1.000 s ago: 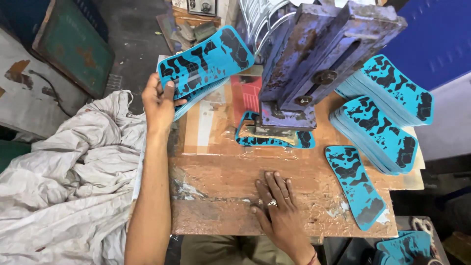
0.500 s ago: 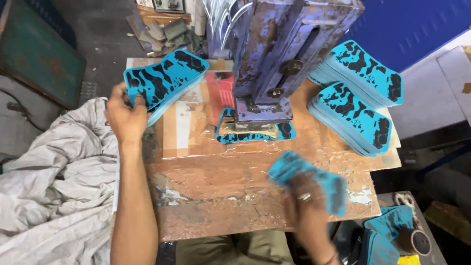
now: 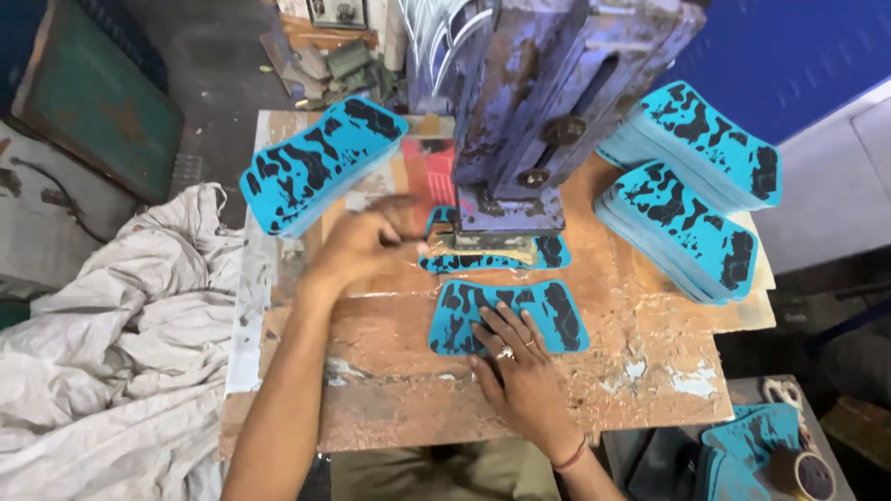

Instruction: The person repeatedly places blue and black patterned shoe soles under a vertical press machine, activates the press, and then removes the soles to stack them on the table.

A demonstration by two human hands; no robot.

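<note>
Press (image 3: 548, 121) between sheet stacks (image 3: 320, 162)

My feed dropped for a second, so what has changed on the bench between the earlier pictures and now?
The left hand let go of the left stack of blue sheets, now lying on the bench, and moved toward the sheet under the press. The right hand brought a single blue sheet from the right edge to the middle and presses it flat. The press and the two right stacks stayed put.

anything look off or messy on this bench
Nothing is spilled or broken. The bench top is badly worn, with scraped, flaking patches, and the press has chipped, rusty paint. A crumpled grey cloth hangs off the left side. The blue sheets sit in neat stacks; the right hand presses one sheet flat.
</note>
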